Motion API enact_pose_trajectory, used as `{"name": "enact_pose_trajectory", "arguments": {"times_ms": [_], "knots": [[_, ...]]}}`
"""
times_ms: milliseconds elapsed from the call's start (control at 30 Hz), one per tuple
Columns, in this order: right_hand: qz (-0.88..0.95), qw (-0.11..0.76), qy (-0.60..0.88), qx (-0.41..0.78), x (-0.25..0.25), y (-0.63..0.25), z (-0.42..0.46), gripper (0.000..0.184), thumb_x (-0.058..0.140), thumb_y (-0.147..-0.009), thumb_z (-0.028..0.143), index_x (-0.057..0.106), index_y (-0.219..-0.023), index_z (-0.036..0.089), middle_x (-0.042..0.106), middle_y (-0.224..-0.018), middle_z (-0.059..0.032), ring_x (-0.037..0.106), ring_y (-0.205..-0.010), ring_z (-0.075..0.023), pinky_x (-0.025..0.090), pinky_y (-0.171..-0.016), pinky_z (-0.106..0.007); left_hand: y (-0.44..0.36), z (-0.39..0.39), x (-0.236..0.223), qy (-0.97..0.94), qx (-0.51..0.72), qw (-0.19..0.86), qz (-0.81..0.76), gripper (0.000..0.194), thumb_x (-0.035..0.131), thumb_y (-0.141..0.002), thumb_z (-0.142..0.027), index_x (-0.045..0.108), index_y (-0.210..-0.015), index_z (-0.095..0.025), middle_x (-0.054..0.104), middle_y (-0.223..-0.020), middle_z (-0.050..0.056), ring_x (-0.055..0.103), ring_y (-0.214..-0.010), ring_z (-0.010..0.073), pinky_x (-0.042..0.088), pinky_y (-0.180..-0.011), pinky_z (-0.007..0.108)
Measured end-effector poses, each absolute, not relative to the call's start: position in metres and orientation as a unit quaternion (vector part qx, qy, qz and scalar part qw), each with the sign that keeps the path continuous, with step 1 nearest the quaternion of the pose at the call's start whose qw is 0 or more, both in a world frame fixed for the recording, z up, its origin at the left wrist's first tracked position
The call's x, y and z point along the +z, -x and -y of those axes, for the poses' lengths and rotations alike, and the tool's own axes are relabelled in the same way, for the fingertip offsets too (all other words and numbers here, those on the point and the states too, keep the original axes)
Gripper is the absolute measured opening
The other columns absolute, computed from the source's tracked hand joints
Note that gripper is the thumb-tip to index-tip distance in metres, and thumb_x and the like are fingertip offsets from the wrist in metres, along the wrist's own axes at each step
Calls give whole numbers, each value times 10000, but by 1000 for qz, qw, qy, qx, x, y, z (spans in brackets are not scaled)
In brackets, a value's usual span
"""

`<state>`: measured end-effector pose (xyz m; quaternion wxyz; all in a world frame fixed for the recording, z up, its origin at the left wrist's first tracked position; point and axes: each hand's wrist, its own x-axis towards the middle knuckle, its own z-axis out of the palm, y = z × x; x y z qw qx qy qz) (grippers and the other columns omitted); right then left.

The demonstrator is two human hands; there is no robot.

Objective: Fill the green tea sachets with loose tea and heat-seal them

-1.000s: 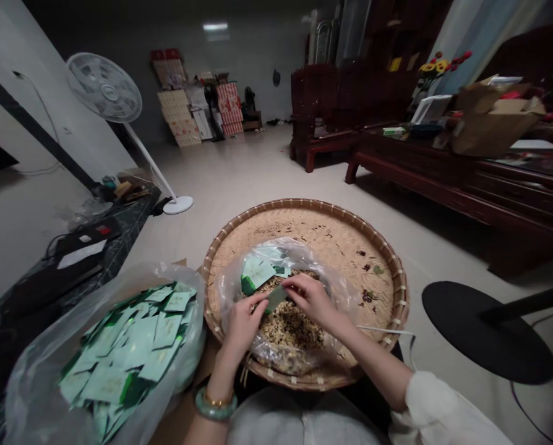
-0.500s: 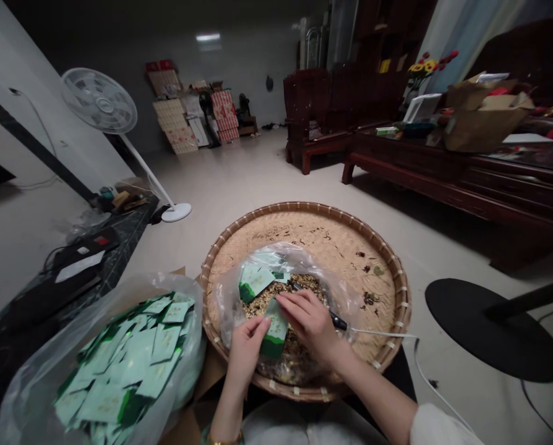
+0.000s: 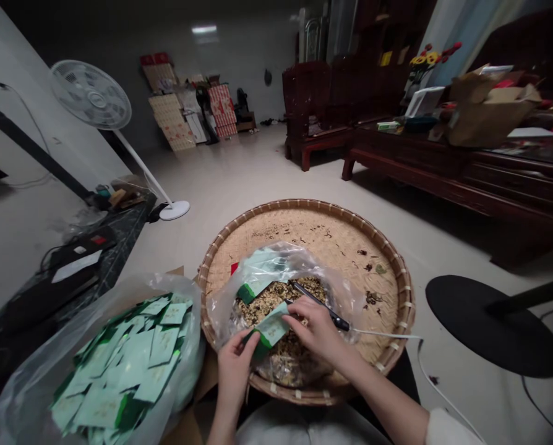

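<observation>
Over an open clear plastic bag of loose dried tea-like bits, both hands hold one small light and dark green sachet. My left hand pinches its dark green lower end between thumb and fingers. At the opposite end, the fingers of my right hand close on a corner. A slim black tool with a white cord, resembling a hair straightener, lies across the bag just behind my right hand. More green sachets rest in the bag's far left part. Whether the held sachet is filled is unclear.
The bag sits in a round woven bamboo tray with scattered dark leaf bits. At left, a large plastic bag holds many green sachets. A black round stand base is at right; a white fan and dark wooden table stand beyond.
The sachet has gone from nearly upright to tilted, its dark end swung left and toward me. My left hand has moved slightly left, and the right hand slightly lower. The view has shifted a little.
</observation>
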<state>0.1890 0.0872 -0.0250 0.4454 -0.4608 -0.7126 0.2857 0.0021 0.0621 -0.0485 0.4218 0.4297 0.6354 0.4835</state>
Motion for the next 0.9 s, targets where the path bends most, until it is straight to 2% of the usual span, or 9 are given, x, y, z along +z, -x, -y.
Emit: {"name": "enact_pose_trajectory", "arguments": {"times_ms": [100,200,300,467,600,667,767,833,900], "knots": [[638,386,454,488,-25,-189,-87,145,652,-778,292,687,-808,155,678,-765,-30,590,-700,-160,461,-660,-268,-1,-60,-49,-408,500,429,-632,387,758,-559,-467,733,-742,-128,705,-623,42,620,-547,164,524,-562,255],[550,359,394,643,-28,-188,-87,319,691,-725,427,707,-849,134,704,-799,-32,608,-720,-161,477,-709,-282,-2,-59,-46,-421,498,411,-637,368,757,-558,-457,729,-729,-132,688,-593,32,598,-525,151,509,-540,240],[519,352,376,682,-34,-187,-85,430,655,-725,546,720,-824,133,704,-780,-27,607,-724,-164,479,-748,-308,-3,-58,-43,-451,481,402,-635,348,731,-589,-463,732,-733,-146,721,-690,58,641,-617,185,537,-639,282],[473,330,341,743,-41,-184,-75,504,691,-668,602,707,-895,153,700,-817,-32,615,-754,-169,486,-758,-317,-2,-54,-38,-510,449,411,-609,413,617,-728,-529,728,-842,-148,732,-873,96,662,-863,246,513,-838,352],[396,359,337,776,-47,-182,-67,482,669,-704,597,694,-890,153,688,-787,-48,630,-752,-161,503,-704,-287,-2,-52,-41,-526,417,425,-607,514,497,-806,-590,706,-863,-124,711,-778,88,652,-756,234,529,-773,354],[365,376,342,780,-51,-182,-64,470,663,-722,579,682,-935,161,686,-821,-60,637,-774,-168,515,-660,-277,-1,-52,-44,-548,395,409,-614,517,441,-851,-563,697,-886,-115,706,-775,93,648,-733,230,534,-741,353],[353,384,367,770,-56,-182,-61,507,649,-715,610,672,-973,174,686,-875,-68,639,-797,-184,531,-665,-308,1,-52,-46,-617,392,304,-611,423,422,-907,-427,617,-1135,-129,690,-1050,132,628,-977,248,500,-863,382],[373,388,383,750,-59,-183,-61,538,628,-711,645,674,-979,181,688,-899,-65,636,-828,-197,526,-762,-370,2,-52,-45,-701,377,183,-577,438,507,-882,-347,515,-1282,-167,598,-1260,140,520,-1170,270,429,-973,433],[421,389,390,721,-60,-183,-60,551,587,-735,664,678,-988,183,689,-919,-59,624,-881,-212,478,-880,-423,2,-52,-42,-791,316,79,-518,513,593,-834,-289,476,-1329,-216,522,-1362,123,450,-1216,296,392,-996,481]]}}
